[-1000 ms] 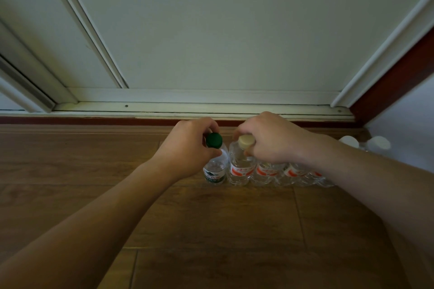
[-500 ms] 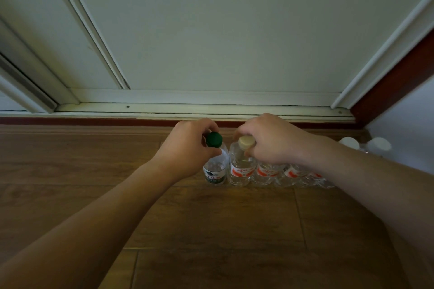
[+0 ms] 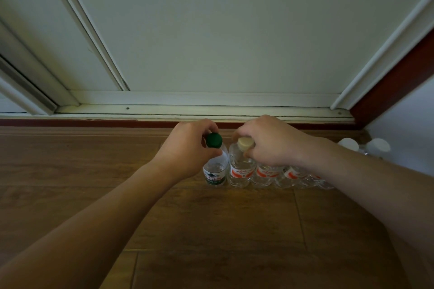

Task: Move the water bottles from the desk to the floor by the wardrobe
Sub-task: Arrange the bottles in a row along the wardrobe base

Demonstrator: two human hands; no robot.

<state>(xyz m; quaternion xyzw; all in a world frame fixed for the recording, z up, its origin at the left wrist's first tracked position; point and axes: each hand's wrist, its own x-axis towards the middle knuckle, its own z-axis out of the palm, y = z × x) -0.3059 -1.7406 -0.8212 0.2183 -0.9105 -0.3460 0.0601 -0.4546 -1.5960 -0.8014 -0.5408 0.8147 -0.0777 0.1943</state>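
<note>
Down on the wooden floor [image 3: 211, 218], close before the white wardrobe door [image 3: 223, 30]: one green-capped bottle [image 3: 215, 166] at the left end of a row, then one cream-capped bottle [image 3: 242, 166] touching it on the right. Further right, red-labelled bottles [image 3: 265, 175] in the same line, at least three or four, exact count hard to tell behind the right forearm. Two white caps [image 3: 378, 146] showing beyond that arm, near the right wall. All bottles upright, standing side by side. Compared with a second ago, almost nothing changed: same grips, same row, only a very slight shift of the view. Two bare arms reaching forward and down from the lower corners, wrists slightly bent. Left hand [image 3: 187, 152] curled around the neck of the green-capped bottle, thumb and fingers pinching just below the cap, cap itself uncovered. Right hand [image 3: 270, 143] cupped over the shoulder and neck of the cream-capped bottle, fingers closed beside the cap, knuckles turned up toward the camera. Both held bottles resting on the floor, bases level with the others.
</note>
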